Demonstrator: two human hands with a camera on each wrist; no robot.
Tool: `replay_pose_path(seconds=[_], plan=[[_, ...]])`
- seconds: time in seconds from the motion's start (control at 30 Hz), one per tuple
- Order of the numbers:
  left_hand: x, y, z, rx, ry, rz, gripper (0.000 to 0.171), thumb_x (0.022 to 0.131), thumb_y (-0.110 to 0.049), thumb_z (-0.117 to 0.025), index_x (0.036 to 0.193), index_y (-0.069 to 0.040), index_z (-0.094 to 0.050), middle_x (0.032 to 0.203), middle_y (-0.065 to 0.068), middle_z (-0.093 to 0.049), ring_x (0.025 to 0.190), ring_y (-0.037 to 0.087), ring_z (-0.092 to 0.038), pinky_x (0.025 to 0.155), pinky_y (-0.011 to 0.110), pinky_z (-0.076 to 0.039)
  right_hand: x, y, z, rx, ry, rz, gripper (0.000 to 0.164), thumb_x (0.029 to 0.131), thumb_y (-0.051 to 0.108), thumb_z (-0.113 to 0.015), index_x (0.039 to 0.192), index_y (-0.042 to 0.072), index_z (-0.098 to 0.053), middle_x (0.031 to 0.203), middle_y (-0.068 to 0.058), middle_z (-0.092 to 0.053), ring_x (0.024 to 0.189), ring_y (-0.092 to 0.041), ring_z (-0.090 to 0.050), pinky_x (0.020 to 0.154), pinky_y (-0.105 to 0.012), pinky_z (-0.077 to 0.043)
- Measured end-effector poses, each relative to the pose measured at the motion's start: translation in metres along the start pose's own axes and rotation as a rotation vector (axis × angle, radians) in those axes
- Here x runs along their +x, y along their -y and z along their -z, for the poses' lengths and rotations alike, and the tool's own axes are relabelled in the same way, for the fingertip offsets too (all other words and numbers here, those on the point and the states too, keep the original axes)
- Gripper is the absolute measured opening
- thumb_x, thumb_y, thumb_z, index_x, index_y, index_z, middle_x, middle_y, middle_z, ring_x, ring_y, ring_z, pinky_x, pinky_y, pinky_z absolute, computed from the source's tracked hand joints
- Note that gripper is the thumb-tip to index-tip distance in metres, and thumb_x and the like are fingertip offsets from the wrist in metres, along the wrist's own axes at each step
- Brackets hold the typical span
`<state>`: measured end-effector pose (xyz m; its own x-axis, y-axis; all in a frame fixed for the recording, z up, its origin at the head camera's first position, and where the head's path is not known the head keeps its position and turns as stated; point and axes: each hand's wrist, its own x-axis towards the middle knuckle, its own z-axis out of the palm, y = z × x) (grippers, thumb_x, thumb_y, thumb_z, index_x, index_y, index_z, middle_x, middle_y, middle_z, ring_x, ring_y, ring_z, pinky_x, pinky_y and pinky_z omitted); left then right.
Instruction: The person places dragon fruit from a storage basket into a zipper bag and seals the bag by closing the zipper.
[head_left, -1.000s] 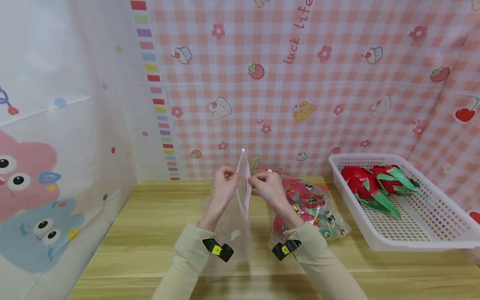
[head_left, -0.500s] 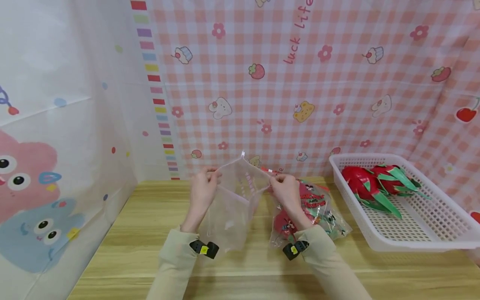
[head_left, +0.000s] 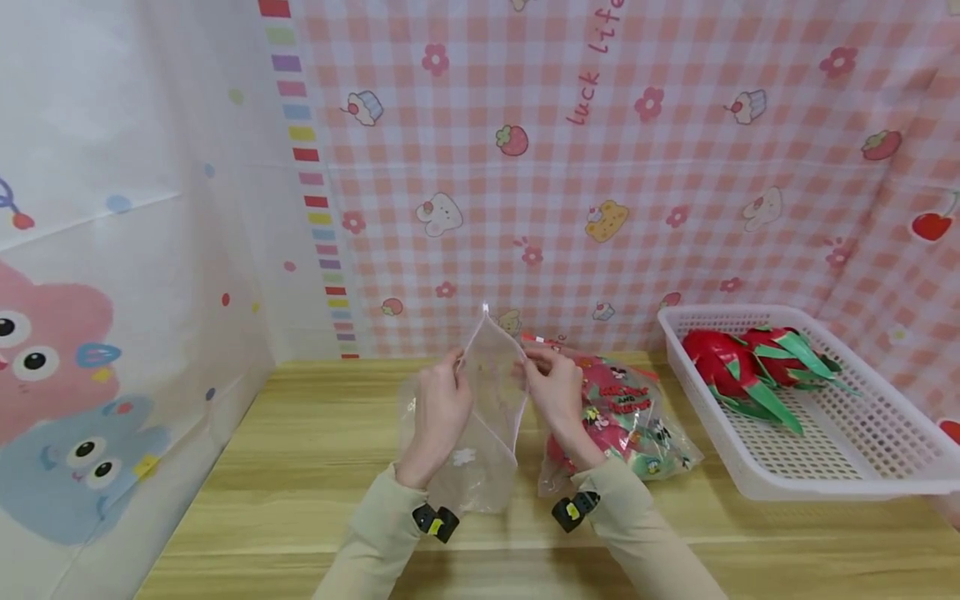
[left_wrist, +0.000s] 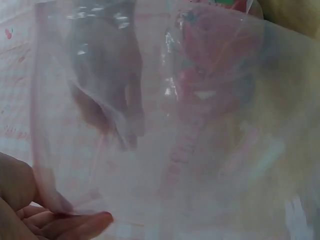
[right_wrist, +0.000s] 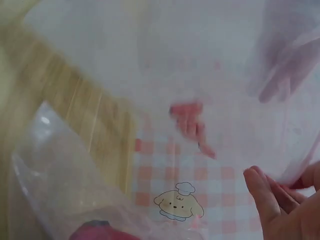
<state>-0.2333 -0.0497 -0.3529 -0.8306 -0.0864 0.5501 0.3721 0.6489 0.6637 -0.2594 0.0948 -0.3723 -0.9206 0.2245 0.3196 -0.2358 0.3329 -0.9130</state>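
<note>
A translucent, pinkish zip bag (head_left: 491, 483) hangs between my two hands with its mouth spread and its slider end pointing away. On the left side of that mouth, my left hand (head_left: 441, 408) pinches the edge between thumb and fingers. Opposite it, my right hand (head_left: 553, 387) pinches the right edge. Through the film in the left wrist view, the right hand shows as a blurred dark shape. In the right wrist view, the thumb and fingers of my right hand (right_wrist: 287, 205) meet at the bag's edge.
Beside my right hand lies a clear zip bag (head_left: 626, 425) printed "Mickey and Friends", with red and green things inside. A white perforated basket (head_left: 738, 462) at the right holds a toy dragon fruit (head_left: 720, 362) and another dragon fruit (head_left: 776, 354). A checked cloth (head_left: 555, 175) hangs behind the table (head_left: 300, 467).
My hands first moved apart, pulling the zip bag's mouth wide. They have since come closer together, and the mouth is narrower than half a second ago but wider than at first.
</note>
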Motion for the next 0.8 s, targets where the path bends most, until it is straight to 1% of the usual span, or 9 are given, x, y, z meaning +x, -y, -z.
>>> replay_pose_path(seconds=[0.1, 0.2, 0.33, 0.4, 0.47, 0.53, 0.63, 0.73, 0.8], plan=[[0.001, 0.000, 0.000, 0.004, -0.048, 0.006, 0.025, 0.087, 0.003, -0.054, 0.107, 0.006, -0.067, 0.060, 0.015, -0.062, 0.039, 0.006, -0.034, 0.035, 0.016, -0.025, -0.002, -0.001, -0.002, -0.004, 0.059, 0.048, 0.025, 0.087, 0.006, -0.064, 0.110, -0.001, -0.069, 0.099, -0.021, -0.072, 0.087, -0.030, -0.072, 0.067, -0.027, -0.058], [0.003, 0.000, 0.001, 0.004, -0.054, 0.008, 0.023, 0.089, -0.002, -0.055, 0.107, 0.005, -0.068, 0.062, 0.014, -0.064, 0.039, 0.005, -0.035, 0.035, 0.016, -0.025, -0.004, -0.003, -0.003, 0.010, 0.080, 0.057, 0.026, 0.088, 0.005, -0.064, 0.113, -0.002, -0.068, 0.101, -0.020, -0.071, 0.089, -0.030, -0.071, 0.069, -0.026, -0.058], [0.005, 0.005, 0.006, 0.037, -0.046, -0.040, 0.022, 0.092, -0.005, -0.055, 0.106, 0.004, -0.069, 0.069, 0.017, -0.067, 0.042, 0.009, -0.039, 0.037, 0.019, -0.029, -0.002, -0.005, -0.001, -0.009, 0.021, 0.036, 0.023, 0.089, 0.008, -0.063, 0.111, 0.003, -0.070, 0.099, -0.015, -0.073, 0.085, -0.024, -0.072, 0.064, -0.019, -0.055], [0.007, 0.012, 0.011, 0.067, -0.060, -0.080, 0.020, 0.092, -0.005, -0.055, 0.103, 0.003, -0.070, 0.074, 0.018, -0.070, 0.045, 0.012, -0.045, 0.040, 0.022, -0.033, 0.000, -0.007, 0.002, -0.057, -0.019, 0.027, 0.023, 0.088, 0.010, -0.065, 0.110, 0.008, -0.072, 0.099, -0.012, -0.074, 0.081, -0.020, -0.071, 0.060, -0.015, -0.051], [0.009, 0.018, 0.016, 0.088, -0.090, -0.100, 0.019, 0.091, -0.004, -0.056, 0.101, 0.002, -0.071, 0.079, 0.019, -0.071, 0.048, 0.018, -0.049, 0.042, 0.028, -0.039, 0.002, -0.009, 0.006, -0.103, -0.061, 0.017, 0.023, 0.088, 0.012, -0.065, 0.110, 0.011, -0.072, 0.097, -0.011, -0.074, 0.077, -0.019, -0.069, 0.054, -0.014, -0.045], [0.011, 0.024, 0.023, 0.100, -0.133, -0.104, 0.018, 0.089, -0.002, -0.058, 0.098, 0.002, -0.072, 0.084, 0.019, -0.073, 0.054, 0.024, -0.057, 0.049, 0.036, -0.046, 0.004, -0.011, 0.010, -0.130, -0.117, 0.014, 0.022, 0.088, 0.012, -0.066, 0.108, 0.010, -0.073, 0.093, -0.012, -0.075, 0.073, -0.020, -0.068, 0.050, -0.014, -0.040], [0.014, 0.030, 0.031, 0.095, -0.156, -0.094, 0.016, 0.088, -0.001, -0.059, 0.096, 0.002, -0.073, 0.088, 0.019, -0.073, 0.066, 0.031, -0.067, 0.059, 0.045, -0.052, 0.007, -0.015, 0.015, -0.115, -0.190, 0.017, 0.018, 0.088, 0.011, -0.066, 0.103, 0.006, -0.074, 0.089, -0.015, -0.074, 0.074, -0.025, -0.071, 0.049, -0.012, -0.039], [0.015, 0.032, 0.031, 0.100, -0.139, -0.106, 0.015, 0.089, -0.004, -0.060, 0.095, 0.001, -0.073, 0.087, 0.018, -0.073, 0.068, 0.031, -0.068, 0.058, 0.044, -0.051, 0.007, -0.016, 0.015, -0.090, -0.214, 0.013, 0.018, 0.088, 0.011, -0.066, 0.101, 0.002, -0.074, 0.092, -0.017, -0.074, 0.081, -0.027, -0.072, 0.054, -0.009, -0.041], [0.013, 0.030, 0.028, 0.100, -0.126, -0.123, 0.016, 0.090, -0.006, -0.060, 0.094, 0.001, -0.073, 0.078, 0.017, -0.072, 0.058, 0.025, -0.061, 0.050, 0.037, -0.047, 0.006, -0.017, 0.014, -0.098, -0.200, -0.006, 0.018, 0.088, 0.012, -0.066, 0.102, 0.002, -0.074, 0.093, -0.016, -0.074, 0.082, -0.026, -0.071, 0.056, -0.010, -0.041]])
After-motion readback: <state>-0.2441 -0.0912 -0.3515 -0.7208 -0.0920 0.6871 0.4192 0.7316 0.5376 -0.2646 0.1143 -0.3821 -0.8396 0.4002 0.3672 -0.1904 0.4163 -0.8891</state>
